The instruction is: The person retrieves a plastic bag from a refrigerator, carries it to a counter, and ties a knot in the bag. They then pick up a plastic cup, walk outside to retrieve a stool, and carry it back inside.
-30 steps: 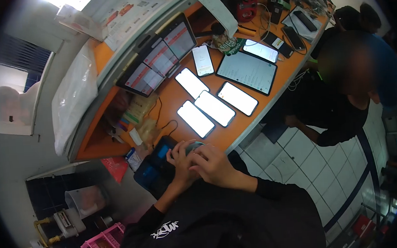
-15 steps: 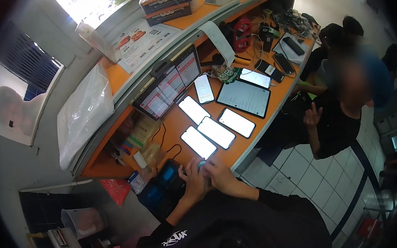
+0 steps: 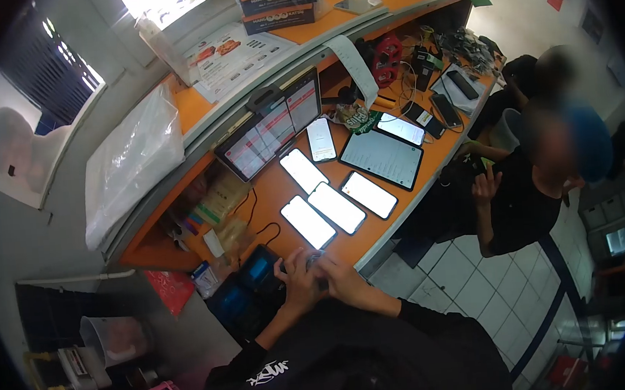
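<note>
My left hand (image 3: 301,283) and my right hand (image 3: 342,278) meet at the counter's near edge, fingers curled in together. A small thing seems to be between the fingertips, too hidden to name. Just beyond them lies a phone with a bright white screen (image 3: 307,222). Beside it are a second lit phone (image 3: 336,208), a third lit phone (image 3: 302,171) and another lit phone (image 3: 369,195). To the left of my left hand sit dark devices with bluish screens (image 3: 257,269).
Behind the phones stands a tablet showing red and white panels (image 3: 272,129). A flat tablet (image 3: 381,160) lies right of them on the orange counter (image 3: 266,198). Boxes (image 3: 281,7) rest on the upper ledge. At right is a person in black (image 3: 520,206), one hand raised.
The view has shifted slightly, so the counter and phones sit a little differently in frame. My hands stay together with small finger movements. The person at right has moved a little.
</note>
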Demonstrator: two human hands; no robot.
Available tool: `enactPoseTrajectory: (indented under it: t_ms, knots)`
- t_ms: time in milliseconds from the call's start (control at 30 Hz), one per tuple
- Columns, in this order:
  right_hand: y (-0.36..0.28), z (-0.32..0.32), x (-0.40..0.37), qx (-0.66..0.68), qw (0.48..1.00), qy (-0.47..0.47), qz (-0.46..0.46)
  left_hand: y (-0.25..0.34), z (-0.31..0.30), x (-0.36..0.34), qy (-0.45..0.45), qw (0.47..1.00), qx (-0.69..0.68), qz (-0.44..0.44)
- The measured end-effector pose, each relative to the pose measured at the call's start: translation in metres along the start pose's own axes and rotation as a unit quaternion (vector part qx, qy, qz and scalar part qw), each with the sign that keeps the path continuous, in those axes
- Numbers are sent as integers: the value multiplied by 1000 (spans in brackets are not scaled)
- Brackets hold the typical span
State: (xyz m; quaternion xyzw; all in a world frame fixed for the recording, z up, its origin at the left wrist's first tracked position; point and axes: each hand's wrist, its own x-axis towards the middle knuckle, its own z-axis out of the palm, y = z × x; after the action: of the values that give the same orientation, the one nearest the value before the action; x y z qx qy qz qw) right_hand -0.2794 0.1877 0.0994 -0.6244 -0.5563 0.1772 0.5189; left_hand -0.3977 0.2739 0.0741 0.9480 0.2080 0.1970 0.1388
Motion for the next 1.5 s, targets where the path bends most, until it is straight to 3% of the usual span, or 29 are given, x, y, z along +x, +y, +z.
enactPoseTrajectory:
  t_ms: [100, 200, 267, 467, 600, 733, 967, 1100, 1267, 1500]
  knots:
    - [-6, 1, 2, 42, 997, 40, 45, 4, -11, 1, -13, 999, -38, -13]
    - [-8, 1, 4, 29, 998, 44, 22, 2, -10, -3, -15, 1000, -25, -7]
    - [-5, -3, 6, 40, 999, 4, 31, 7, -11, -1, -30, 999, -32, -23]
    - [-4, 1, -3, 77, 995, -16, 67, -16, 9, -18, -36, 992, 100, 65]
    - [-6, -2, -1, 108, 991, -25, 69, -12, -7, -12, -61, 991, 81, 88]
    - [-29, -22, 4, 129, 975, -61, 168, -12, -13, -10, -70, 991, 64, 97]
    - [-28, -22, 2, 182, 954, -84, 222, -18, -12, -7, -85, 991, 22, 102]
    - [-19, -20, 3, 184, 960, -73, 201, -27, -1, -8, -33, 995, -17, 96]
    - [-22, -28, 22, 244, 941, -98, 213, -22, -17, 7, -75, 993, -60, 69]
    - [-41, -32, 37, 279, 937, -86, 191, -29, -13, 4, -28, 993, -96, 67]
